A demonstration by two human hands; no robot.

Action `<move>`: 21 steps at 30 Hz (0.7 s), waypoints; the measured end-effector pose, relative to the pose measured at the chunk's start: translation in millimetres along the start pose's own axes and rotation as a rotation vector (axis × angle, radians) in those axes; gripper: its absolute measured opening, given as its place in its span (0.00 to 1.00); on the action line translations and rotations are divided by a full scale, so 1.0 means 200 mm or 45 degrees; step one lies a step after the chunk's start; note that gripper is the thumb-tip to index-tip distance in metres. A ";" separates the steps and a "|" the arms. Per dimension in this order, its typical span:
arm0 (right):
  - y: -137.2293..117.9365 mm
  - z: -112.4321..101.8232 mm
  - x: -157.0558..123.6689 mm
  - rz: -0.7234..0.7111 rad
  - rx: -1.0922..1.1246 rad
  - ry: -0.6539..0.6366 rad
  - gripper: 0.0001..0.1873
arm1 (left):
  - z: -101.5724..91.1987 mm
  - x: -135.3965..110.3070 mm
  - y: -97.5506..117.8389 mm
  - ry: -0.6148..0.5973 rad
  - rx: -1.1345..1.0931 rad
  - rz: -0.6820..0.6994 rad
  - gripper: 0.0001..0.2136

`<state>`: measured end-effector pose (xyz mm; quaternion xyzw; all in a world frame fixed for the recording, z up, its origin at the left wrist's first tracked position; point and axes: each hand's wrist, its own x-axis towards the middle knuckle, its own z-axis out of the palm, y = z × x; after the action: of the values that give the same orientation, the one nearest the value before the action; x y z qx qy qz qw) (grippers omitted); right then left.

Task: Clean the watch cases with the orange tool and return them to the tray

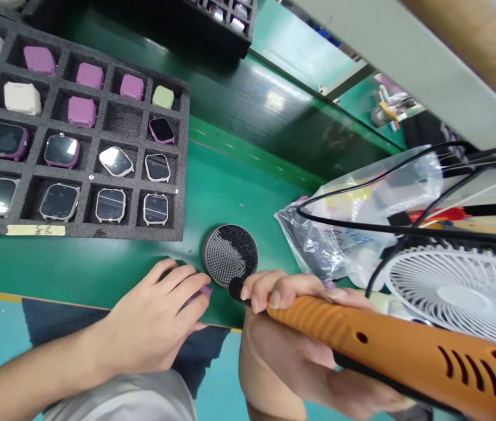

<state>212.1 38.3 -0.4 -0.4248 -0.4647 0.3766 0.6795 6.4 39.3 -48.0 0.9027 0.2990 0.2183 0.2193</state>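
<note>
In my right hand (300, 316) is an orange electric screwdriver (388, 345), the fingers wrapped round its front end. Its black nose (238, 289) points left, over the lower edge of a round dish (225, 257) of small black screws. My left hand (169, 310) is curled at the table's front edge, left of the dish. Under its fingers shows a bit of a purple watch case (199, 295); the rest is hidden by the hand. The screwdriver's tip cannot be made out clearly.
A black foam tray (143, 231) of watches and purple, white and green cases lies at the left. Another tray (213, 41) stands behind. At the right are a clear plastic bag (340, 234), black cables (362, 228) and a white fan (462, 298) close to the screwdriver.
</note>
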 end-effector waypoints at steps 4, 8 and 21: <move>-0.02 0.04 -0.01 0.024 -0.008 0.087 0.26 | 0.00 -0.01 -0.01 -0.027 0.003 0.019 0.16; -0.06 0.03 -0.03 -0.075 -0.083 0.092 0.32 | 0.03 -0.01 -0.02 0.075 0.040 0.019 0.10; -0.03 0.09 -0.07 -0.057 -0.063 -0.019 0.20 | 0.04 0.00 -0.02 0.097 0.023 0.010 0.11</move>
<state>191.4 27.8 5.7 -0.4281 -0.4883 0.3527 0.6737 8.3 39.9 -56.1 0.8968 0.3056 0.2508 0.1988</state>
